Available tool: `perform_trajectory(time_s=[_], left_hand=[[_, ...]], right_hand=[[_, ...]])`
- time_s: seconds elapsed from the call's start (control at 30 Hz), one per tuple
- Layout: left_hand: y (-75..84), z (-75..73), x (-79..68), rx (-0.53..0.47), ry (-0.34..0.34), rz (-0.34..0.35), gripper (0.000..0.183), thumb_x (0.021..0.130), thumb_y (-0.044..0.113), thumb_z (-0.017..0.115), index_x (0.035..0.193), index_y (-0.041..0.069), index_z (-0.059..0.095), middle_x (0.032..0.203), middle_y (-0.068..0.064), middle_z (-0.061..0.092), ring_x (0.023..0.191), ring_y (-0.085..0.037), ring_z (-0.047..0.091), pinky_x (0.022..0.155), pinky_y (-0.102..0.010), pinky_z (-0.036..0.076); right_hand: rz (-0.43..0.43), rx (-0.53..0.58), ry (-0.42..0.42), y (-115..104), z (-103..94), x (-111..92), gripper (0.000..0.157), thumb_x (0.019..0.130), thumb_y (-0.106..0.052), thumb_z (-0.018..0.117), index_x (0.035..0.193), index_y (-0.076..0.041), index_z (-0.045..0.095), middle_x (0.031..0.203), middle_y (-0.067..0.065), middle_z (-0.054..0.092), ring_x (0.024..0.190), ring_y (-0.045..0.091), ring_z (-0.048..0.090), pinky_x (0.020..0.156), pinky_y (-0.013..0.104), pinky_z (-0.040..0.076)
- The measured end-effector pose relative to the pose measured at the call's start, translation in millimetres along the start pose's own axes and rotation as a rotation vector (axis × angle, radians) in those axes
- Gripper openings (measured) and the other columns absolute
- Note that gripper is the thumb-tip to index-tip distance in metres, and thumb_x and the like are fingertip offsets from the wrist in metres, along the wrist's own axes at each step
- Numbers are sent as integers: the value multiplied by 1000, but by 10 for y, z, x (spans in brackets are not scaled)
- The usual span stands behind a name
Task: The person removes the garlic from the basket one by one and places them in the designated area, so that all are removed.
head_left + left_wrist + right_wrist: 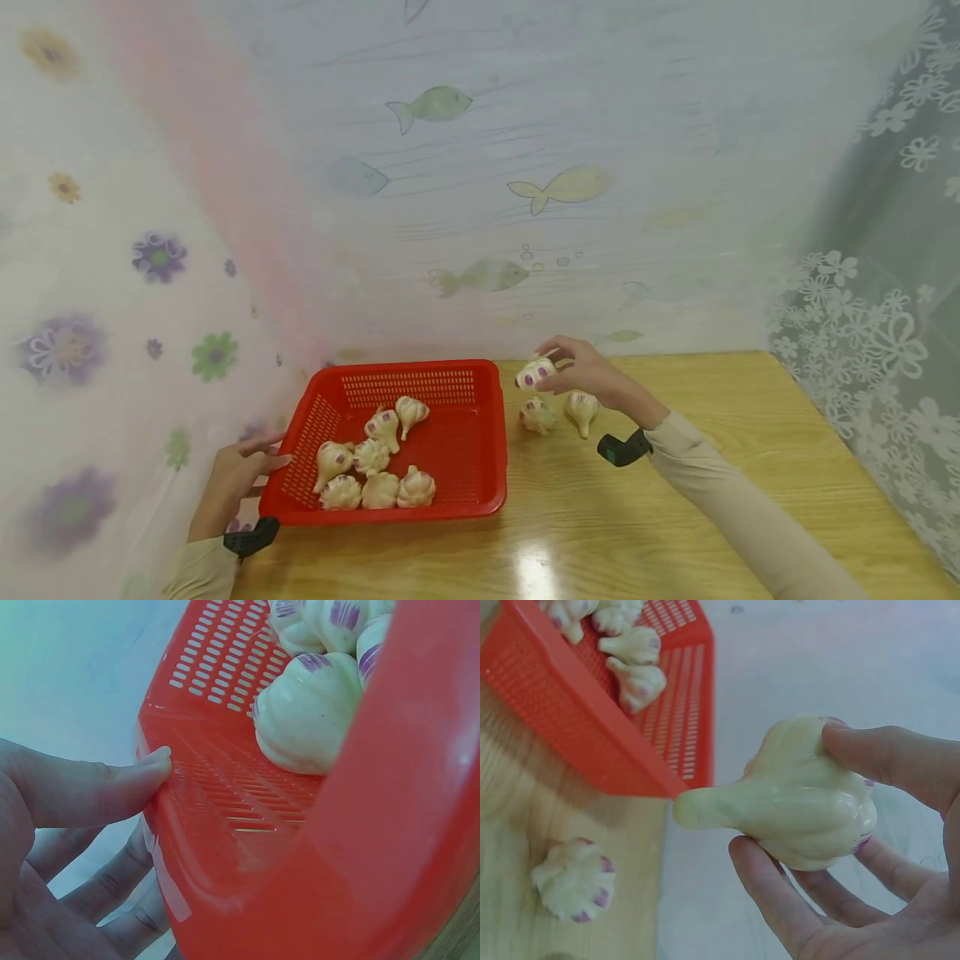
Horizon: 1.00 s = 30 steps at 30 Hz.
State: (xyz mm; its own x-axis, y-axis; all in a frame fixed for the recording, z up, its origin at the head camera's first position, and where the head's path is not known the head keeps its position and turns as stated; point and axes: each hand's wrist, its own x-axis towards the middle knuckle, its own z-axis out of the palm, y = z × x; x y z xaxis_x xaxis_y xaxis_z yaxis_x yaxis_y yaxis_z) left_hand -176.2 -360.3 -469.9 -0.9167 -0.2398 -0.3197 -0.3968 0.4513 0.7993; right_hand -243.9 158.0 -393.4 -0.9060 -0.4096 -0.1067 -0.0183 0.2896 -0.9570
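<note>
A head of garlic (530,377), pale with purple patches, is held between the thumb and fingers of my right hand (588,372), raised over the table's far side. In the right wrist view, the held garlic (802,802) has its stem pointing left toward the basket. My left hand (231,482) grips the left rim of a red plastic basket (390,517), thumb on the rim and fingers against the outer wall. Inside the basket lie several garlic heads (380,490), mostly in its left half. Two more, a garlic head (537,416) and another garlic head (582,411), lie below my right hand.
The basket stands on a wooden table (675,500) at the left. Behind the table hangs a pale cloth (480,208) printed with fish, meeting the far edge. A flowered sheet (97,375) is at the left, and a floral curtain (885,308) at the right.
</note>
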Motion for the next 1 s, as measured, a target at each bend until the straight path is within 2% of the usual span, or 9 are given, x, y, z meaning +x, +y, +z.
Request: perform_trajectory(time_s=[0.33, 0.53, 0.63, 0.87, 1.0], left_hand=[[-16, -14, 32, -13, 13, -4, 66, 84, 28, 69, 139, 0, 44, 126, -30, 48, 85, -23, 62, 72, -44, 56], [-35, 5, 33, -31, 7, -20, 67, 83, 28, 70, 139, 1, 45, 124, -28, 50, 84, -24, 62, 72, -45, 56], [-33, 14, 16, -32, 9, -28, 67, 83, 28, 71, 139, 1, 45, 123, -28, 51, 84, -24, 62, 72, -46, 56], [4, 9, 3, -36, 11, -23, 68, 83, 28, 71, 139, 0, 44, 120, -25, 54, 85, -24, 61, 72, -44, 56], [0, -1, 7, -39, 10, -26, 68, 83, 27, 70, 139, 0, 44, 121, -27, 53, 85, -25, 62, 72, -43, 56]], right_hand=[[6, -20, 20, 142, -132, -40, 47, 81, -14, 74, 122, -4, 52, 123, 19, 49, 95, 27, 59, 81, 42, 53], [15, -13, 19, 190, -196, -86, 49, 82, -15, 73, 123, -2, 50, 123, 21, 47, 96, 28, 59, 86, 50, 49], [25, -11, 22, 211, -226, -109, 50, 82, -15, 73, 124, -2, 50, 125, 21, 47, 97, 28, 58, 86, 50, 50], [39, -19, 41, 274, -319, -169, 54, 83, -15, 72, 128, 0, 46, 125, 23, 47, 98, 27, 59, 82, 42, 53], [28, -10, 43, 319, -359, -202, 56, 84, -15, 72, 129, 4, 44, 126, 25, 45, 98, 26, 59, 82, 41, 53]])
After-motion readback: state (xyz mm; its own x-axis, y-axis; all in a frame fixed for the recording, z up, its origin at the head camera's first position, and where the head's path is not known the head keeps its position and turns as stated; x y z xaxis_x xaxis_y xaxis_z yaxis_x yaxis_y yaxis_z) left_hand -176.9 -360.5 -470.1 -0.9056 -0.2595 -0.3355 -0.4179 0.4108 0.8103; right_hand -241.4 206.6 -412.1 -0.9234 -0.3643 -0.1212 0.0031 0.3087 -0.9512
